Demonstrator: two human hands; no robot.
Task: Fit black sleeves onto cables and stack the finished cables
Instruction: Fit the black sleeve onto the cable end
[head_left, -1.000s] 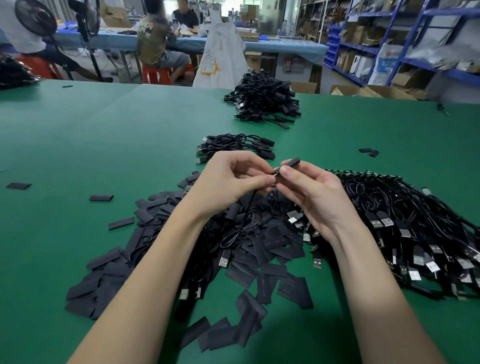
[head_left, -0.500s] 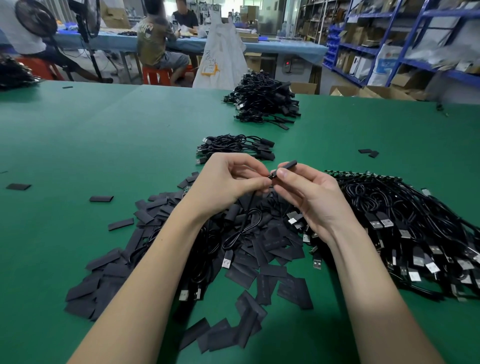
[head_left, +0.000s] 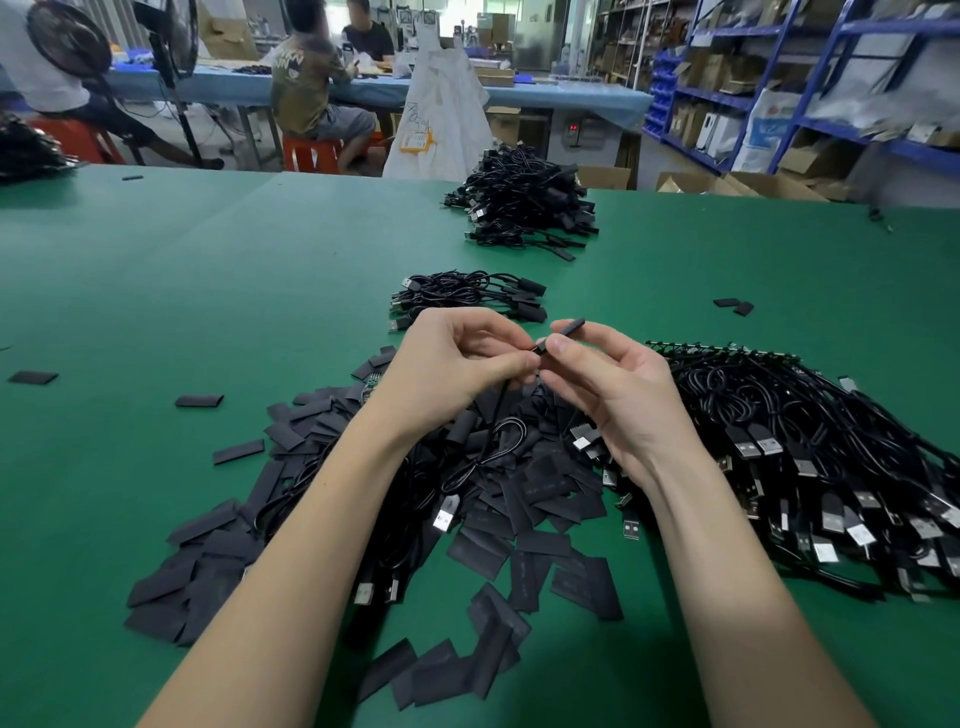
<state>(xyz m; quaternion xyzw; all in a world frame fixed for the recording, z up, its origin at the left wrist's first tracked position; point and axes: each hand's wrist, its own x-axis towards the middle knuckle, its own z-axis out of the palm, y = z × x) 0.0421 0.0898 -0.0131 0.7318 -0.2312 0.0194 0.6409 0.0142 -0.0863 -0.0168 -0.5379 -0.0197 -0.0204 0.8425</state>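
Left hand (head_left: 457, 364) pinching the cable (head_left: 488, 441) end, right hand (head_left: 608, 384) pinching the black sleeve (head_left: 563, 335), raised above the tabletop (head_left: 208, 291), probably for threading. Loose sleeves (head_left: 519, 499) heaped below within reach; small finished stack (head_left: 467, 296) just beyond.

Table surface (head_left: 208, 291): plain green. Loose sleeves (head_left: 524, 499) and cable pile (head_left: 810, 436): black (plugs silver). Stools (head_left: 311, 153), upper left: red. Shelving (head_left: 779, 98), upper right: blue.
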